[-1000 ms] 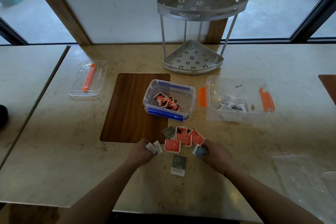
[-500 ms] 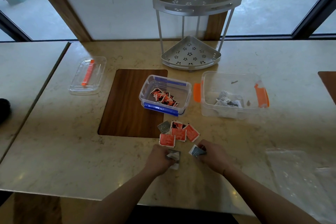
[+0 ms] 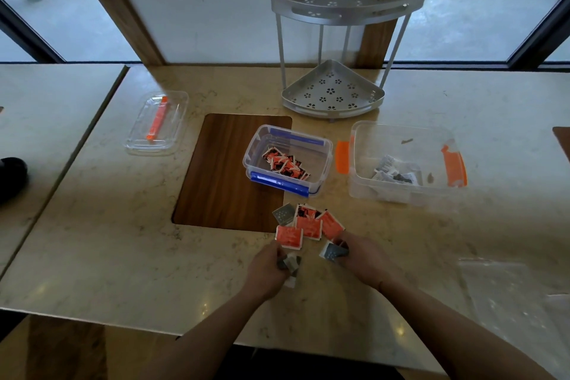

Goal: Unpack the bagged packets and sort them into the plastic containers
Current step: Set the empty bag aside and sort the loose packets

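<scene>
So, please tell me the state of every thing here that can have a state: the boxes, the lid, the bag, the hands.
Blue-latched container: open, red packets inside.
Orange-latched container: open, grey packets inside.
Clear lid: off, lying apart at the table's left.
Plastic bag: flat, looks empty.
Left hand: holds grey packets.
Right hand: holds a grey packet.

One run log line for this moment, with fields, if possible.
left hand: holds grey packets | right hand: holds grey packet | orange packets: loose on table

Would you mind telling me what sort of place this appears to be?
Probably a café or restaurant dining area: a marble-look table with a wooden inset panel, floor-length glass windows, and small orange sauce packets.
</scene>
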Action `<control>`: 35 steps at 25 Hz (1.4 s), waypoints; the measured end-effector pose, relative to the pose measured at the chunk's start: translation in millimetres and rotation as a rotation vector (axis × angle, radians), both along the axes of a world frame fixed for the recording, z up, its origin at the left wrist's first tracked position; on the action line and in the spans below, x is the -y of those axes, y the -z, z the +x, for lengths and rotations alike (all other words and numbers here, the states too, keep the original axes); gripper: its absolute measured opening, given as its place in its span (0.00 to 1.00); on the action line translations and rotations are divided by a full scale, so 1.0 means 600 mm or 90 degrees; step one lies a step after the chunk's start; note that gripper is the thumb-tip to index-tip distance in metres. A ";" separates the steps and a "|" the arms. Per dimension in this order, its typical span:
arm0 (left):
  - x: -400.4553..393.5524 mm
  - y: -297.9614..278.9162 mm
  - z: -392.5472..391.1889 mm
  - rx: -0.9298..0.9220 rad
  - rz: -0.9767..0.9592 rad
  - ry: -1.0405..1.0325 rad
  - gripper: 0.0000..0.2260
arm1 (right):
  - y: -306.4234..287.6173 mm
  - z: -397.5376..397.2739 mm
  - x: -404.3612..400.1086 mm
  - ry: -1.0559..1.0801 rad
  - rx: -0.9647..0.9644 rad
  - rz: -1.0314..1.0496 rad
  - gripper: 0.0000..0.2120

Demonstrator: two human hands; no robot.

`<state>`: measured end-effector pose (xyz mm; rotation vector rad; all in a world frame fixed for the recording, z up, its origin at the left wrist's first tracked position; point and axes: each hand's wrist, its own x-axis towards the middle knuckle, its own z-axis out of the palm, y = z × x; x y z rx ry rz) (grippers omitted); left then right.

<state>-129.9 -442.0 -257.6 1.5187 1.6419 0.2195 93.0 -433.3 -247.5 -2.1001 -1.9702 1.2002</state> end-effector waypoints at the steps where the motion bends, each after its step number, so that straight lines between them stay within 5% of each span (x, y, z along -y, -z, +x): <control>1: -0.005 -0.002 -0.014 0.014 -0.015 -0.023 0.14 | -0.005 -0.009 -0.015 -0.024 0.007 0.001 0.12; 9: -0.065 -0.024 -0.115 0.131 -0.097 -0.160 0.29 | -0.036 -0.124 -0.132 -0.181 -0.018 0.035 0.16; 21: -0.141 0.001 -0.189 0.127 -0.208 -0.141 0.26 | 0.023 -0.199 -0.202 -0.245 0.233 0.030 0.11; 35: -0.156 0.006 -0.180 0.103 -0.242 -0.121 0.23 | -0.001 -0.194 -0.180 -0.250 0.260 0.154 0.07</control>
